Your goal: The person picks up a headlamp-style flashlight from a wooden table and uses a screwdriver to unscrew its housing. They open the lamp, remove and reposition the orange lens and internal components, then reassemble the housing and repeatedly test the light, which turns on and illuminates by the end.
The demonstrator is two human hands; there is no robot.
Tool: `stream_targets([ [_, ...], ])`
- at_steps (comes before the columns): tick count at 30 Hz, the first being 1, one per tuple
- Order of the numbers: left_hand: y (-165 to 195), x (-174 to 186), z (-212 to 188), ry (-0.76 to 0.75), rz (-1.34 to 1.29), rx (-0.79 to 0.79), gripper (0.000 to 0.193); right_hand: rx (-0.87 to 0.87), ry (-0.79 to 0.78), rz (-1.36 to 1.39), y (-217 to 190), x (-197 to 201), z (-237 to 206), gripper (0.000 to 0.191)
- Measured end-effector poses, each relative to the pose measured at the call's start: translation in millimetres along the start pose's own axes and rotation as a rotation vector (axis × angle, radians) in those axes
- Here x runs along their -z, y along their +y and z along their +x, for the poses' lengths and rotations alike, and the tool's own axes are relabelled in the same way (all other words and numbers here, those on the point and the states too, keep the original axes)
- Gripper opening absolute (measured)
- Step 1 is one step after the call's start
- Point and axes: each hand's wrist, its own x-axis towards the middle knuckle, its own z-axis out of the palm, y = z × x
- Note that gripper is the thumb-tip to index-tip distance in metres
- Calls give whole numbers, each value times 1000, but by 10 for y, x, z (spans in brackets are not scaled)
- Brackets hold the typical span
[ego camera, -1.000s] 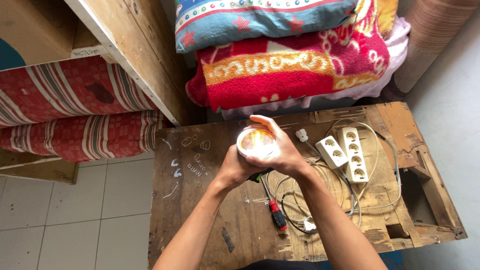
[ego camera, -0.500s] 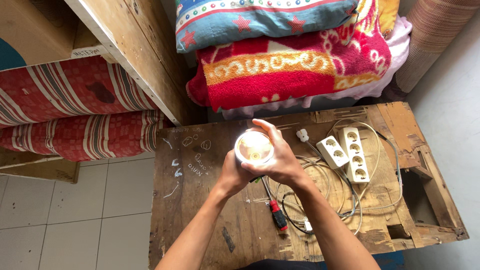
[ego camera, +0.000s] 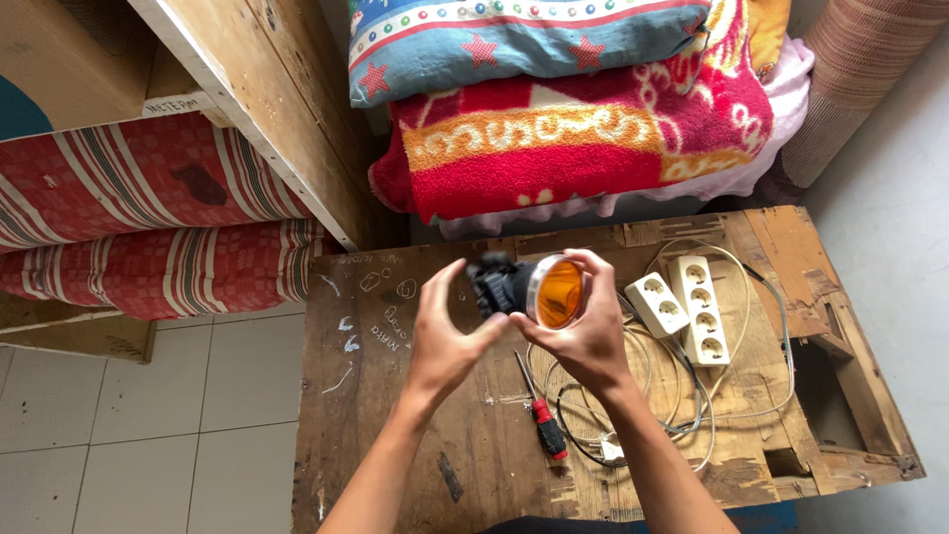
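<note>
A worn, low wooden table (ego camera: 415,435) with scratched, chalk-marked boards and broken-out gaps at its right end is standing on a pale tiled floor (ego camera: 148,425). Lying directly on it are a red-and-black-handled screwdriver (ego camera: 539,410), two white plastic socket strips (ego camera: 684,309) sitting side by side near the far right, and a loose tangle of thin white and dark cables (ego camera: 682,405) looping between the screwdriver and the strips.

Single head-mounted cam looks steeply down from above at close range onto worn wooden table (ego camera: 415,435), both forearms entering from btm edge, tiled floor at left, stacked bedding at top; no 2nd view.
</note>
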Motion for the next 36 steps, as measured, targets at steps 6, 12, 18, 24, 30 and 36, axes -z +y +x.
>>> stream_targets([
  [6,-228,-222,-142,-189,-708,520,68,343,247,-257,113,-280,-243,99],
  [12,-143,-245,-67,-262,-1180,716,62,470,192,-292,103,-661,-575,95],
  [18,-117,-67,-13,-275,-1206,678,64,469,-66,-181,176,-543,-775,75],
  [24,-176,-52,-57,-306,-941,699,47,218,2,-222,137,-307,-485,27],
  [30,-227,-168,-110,-374,-862,614,40,171,-173,-229,56,-126,-133,23],
  [36,-288,-180,-123,-341,-825,607,38,221,-225,-196,13,-110,-107,23],
])
